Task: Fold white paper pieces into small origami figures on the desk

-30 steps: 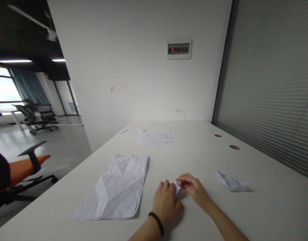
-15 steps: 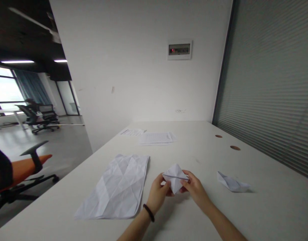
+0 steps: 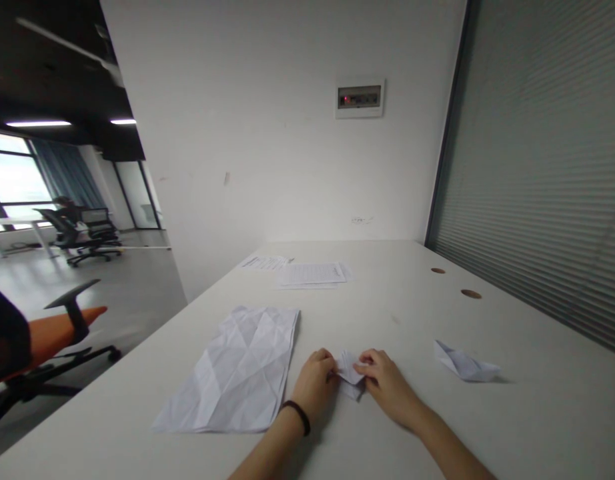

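Between my two hands is a small piece of folded white paper (image 3: 350,371), close to the table top near its front. My left hand (image 3: 316,381), with a dark band on the wrist, grips its left edge, fingers closed. The right side of the paper is pinched by my right hand (image 3: 383,381), thumb and fingers together. Some of the fingertips and the paper's underside are hidden. Off to the right lies a folded paper boat (image 3: 465,363), apart from both hands. Creased white sheets (image 3: 242,373) lie stacked left of my left hand.
Printed sheets (image 3: 312,273) lie farther back on the white table (image 3: 387,293). Two round cable holes (image 3: 471,294) are along its right side, beside a blind-covered glass partition (image 3: 537,200). An orange office chair (image 3: 57,333) stands left of the table.
The folded paper went from a raised, opened diamond shape to a flatter, more compact form lower down. Both hands turned over it, backs now more upward, still gripping its sides.
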`<state>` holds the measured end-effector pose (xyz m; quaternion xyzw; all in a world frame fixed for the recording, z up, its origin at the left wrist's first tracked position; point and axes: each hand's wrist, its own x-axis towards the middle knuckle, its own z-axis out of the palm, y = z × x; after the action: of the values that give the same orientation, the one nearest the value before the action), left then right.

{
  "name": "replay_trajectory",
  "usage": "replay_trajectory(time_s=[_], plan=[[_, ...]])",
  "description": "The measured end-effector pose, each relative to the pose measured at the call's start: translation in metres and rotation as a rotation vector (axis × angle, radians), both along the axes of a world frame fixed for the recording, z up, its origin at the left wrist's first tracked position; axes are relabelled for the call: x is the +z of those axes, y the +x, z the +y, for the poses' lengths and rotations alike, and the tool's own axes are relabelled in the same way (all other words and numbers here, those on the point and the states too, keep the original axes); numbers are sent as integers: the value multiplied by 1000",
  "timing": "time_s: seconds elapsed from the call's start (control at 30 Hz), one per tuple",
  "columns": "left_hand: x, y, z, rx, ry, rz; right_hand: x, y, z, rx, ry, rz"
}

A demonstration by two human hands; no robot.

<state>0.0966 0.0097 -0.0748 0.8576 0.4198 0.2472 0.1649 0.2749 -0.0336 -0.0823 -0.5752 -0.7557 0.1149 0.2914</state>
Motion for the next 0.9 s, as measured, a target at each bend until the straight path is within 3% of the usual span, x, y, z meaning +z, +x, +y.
replay_trajectory(time_s=[0.17, 0.3, 0.4, 0.67, 0.77, 0.9], plan=[[13, 3, -18, -133, 105, 207, -3, -2, -9, 39, -91, -156], [17, 11, -33, -119, 202, 302, -11, -5, -9, 6, -115, -161], [15, 18, -35, -76, 204, 339, -13, -9, -5, -35, -90, -55], [16, 21, -21, 26, 88, 350, -15, -13, 11, -200, 12, 504], [16, 20, -19, 45, 63, 277, -18, -18, 12, -319, 53, 540], [15, 17, -16, 127, 40, 124, -14, -22, 8, -261, 16, 521]])
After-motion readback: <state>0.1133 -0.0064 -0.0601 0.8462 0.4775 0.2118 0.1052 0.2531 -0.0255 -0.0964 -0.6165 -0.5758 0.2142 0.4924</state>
